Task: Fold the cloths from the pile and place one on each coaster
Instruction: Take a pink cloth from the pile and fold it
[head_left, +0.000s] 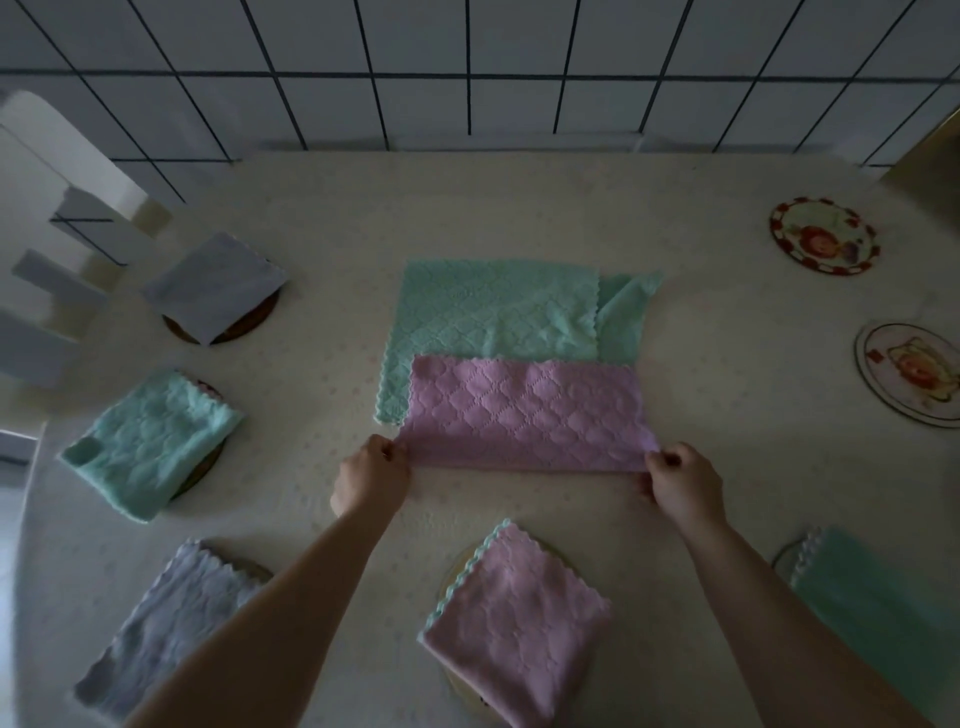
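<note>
Left hand (370, 480) and right hand (684, 483) each pinch a near corner of the pink quilted microfibre cloth (524, 413), fingers curled tight on the fabric. The cloth, folded in half to a wide band, stretches between the two hands and away from them, its far scalloped edge overlapping the green quilted cloth (493, 306) spread flat on the cream tablecloth-covered table (322, 228). At far right, two round picture-printed coasters (823, 234) (906, 371) lie bare.
</note>
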